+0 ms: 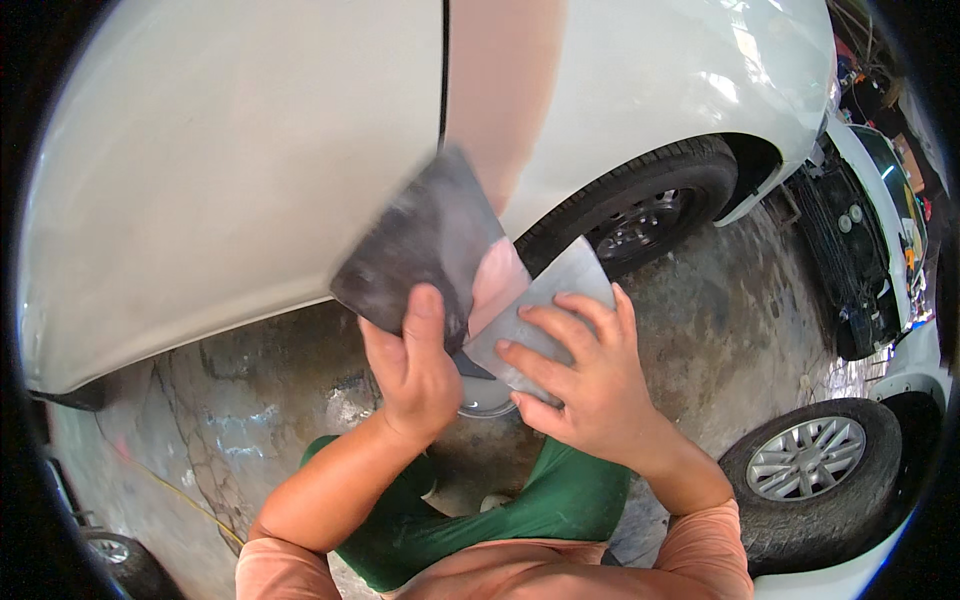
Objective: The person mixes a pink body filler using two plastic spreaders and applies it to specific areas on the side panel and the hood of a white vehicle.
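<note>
Plate [405, 245] pinched in left hand [415, 375], spreader [568, 277] in right hand [600, 385], edges close; open floor [725, 340] rightward.

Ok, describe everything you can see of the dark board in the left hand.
The dark board is flat, roughly four-sided and blackish grey with paler smears; its material is unclear. It looks slightly blurred and sits aslant below the car door in view. The left hand grips its lower edge, thumb on its face. Pink paste lies at its right side, where the grey scraper meets or overlaps it.
</note>
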Action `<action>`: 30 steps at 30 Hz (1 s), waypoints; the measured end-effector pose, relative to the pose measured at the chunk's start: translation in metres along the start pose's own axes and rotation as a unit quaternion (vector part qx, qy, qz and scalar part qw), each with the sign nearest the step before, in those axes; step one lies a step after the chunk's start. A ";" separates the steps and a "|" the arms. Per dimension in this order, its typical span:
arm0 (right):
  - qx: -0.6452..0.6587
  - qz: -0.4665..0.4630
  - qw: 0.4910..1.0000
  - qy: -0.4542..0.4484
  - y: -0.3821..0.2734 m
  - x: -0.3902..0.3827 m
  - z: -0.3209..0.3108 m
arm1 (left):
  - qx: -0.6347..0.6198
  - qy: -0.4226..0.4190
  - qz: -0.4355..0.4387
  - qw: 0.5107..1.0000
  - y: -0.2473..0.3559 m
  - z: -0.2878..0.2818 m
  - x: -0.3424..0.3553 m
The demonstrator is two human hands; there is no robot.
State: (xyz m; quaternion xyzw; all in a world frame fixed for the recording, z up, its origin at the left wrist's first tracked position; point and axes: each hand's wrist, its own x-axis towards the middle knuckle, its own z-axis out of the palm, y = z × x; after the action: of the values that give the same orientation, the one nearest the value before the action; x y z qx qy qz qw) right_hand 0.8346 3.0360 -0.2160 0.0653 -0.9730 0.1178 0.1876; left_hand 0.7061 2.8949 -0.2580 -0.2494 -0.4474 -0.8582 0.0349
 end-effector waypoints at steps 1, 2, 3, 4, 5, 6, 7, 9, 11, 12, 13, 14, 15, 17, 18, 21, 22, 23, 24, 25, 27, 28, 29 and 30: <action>-0.036 0.014 0.999 -0.008 0.004 -0.001 0.006 | -0.014 0.000 -0.006 1.000 0.008 0.002 0.003; -0.072 0.027 0.997 -0.015 0.013 -0.005 0.014 | -0.028 -0.002 -0.015 0.999 0.016 0.004 0.004; -0.108 0.033 0.993 -0.023 0.023 -0.005 0.023 | -0.039 0.000 -0.021 0.999 0.025 0.004 0.006; -0.155 0.010 0.988 0.025 0.038 -0.003 0.028 | -0.028 -0.022 -0.058 0.998 0.040 0.009 -0.001; -0.205 -0.006 0.978 0.028 0.054 -0.001 0.032 | -0.003 -0.095 -0.096 0.991 0.042 0.008 -0.013; -0.234 -0.050 0.969 0.063 0.059 0.010 0.037 | 0.025 -0.168 -0.130 0.977 0.044 0.007 -0.025; -0.266 -0.097 0.956 0.073 0.063 0.019 0.040 | 0.071 -0.289 -0.165 0.940 0.042 0.007 -0.034; -0.306 -0.171 0.932 0.087 0.070 0.043 0.048 | 0.040 -0.409 -0.265 0.872 0.052 0.016 -0.044; -0.334 -0.205 0.916 0.083 0.067 0.060 0.055 | 0.027 -0.456 -0.269 0.848 0.046 0.023 -0.049; -0.337 -0.198 0.917 0.077 0.063 0.067 0.058 | 0.022 -0.477 -0.271 0.836 0.044 0.025 -0.051; -0.349 -0.207 0.910 0.083 0.063 0.074 0.063 | 0.030 -0.473 -0.269 0.839 0.043 0.025 -0.051; -0.361 -0.217 0.903 0.090 0.065 0.080 0.067 | 0.037 -0.468 -0.266 0.842 0.043 0.025 -0.051; -0.373 -0.226 0.895 0.098 0.066 0.085 0.070 | 0.045 -0.464 -0.262 0.845 0.044 0.025 -0.049; -0.390 -0.225 0.888 0.096 0.065 0.089 0.075 | 0.041 -0.460 -0.261 0.848 0.047 0.023 -0.044; -0.398 -0.221 0.885 0.096 0.065 0.090 0.077 | 0.041 -0.461 -0.262 0.847 0.047 0.022 -0.041; -0.392 -0.205 0.894 0.075 0.068 0.090 0.085 | 0.039 -0.448 -0.265 0.853 0.046 0.019 -0.036; -0.392 -0.207 0.893 0.075 0.068 0.089 0.088 | 0.039 -0.445 -0.264 0.855 0.045 0.019 -0.036; -0.392 -0.208 0.893 0.074 0.068 0.089 0.089 | 0.039 -0.443 -0.263 0.857 0.044 0.019 -0.036; -0.391 -0.209 0.893 0.073 0.066 0.090 0.091 | 0.040 -0.440 -0.262 0.858 0.043 0.018 -0.036; -0.391 -0.211 0.893 0.070 0.065 0.091 0.091 | 0.041 -0.441 -0.262 0.857 0.044 0.017 -0.036; -0.392 -0.213 0.893 0.064 0.063 0.094 0.090 | 0.044 -0.445 -0.262 0.856 0.044 0.017 -0.035; -0.396 -0.220 0.889 0.075 0.065 0.095 0.090 | 0.046 -0.444 -0.260 0.856 0.044 0.018 -0.036; -0.399 -0.227 0.884 0.085 0.068 0.097 0.091 | 0.047 -0.444 -0.259 0.856 0.044 0.018 -0.036; -0.403 -0.234 0.880 0.095 0.071 0.098 0.091 | 0.048 -0.444 -0.258 0.857 0.043 0.019 -0.037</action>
State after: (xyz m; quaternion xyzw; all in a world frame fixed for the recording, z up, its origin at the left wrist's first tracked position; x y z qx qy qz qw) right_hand 0.7003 3.0730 -0.2755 0.1978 -0.8701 -0.3265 0.3117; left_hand 0.7579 2.8779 -0.2332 -0.4777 -0.5044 -0.6120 -0.3779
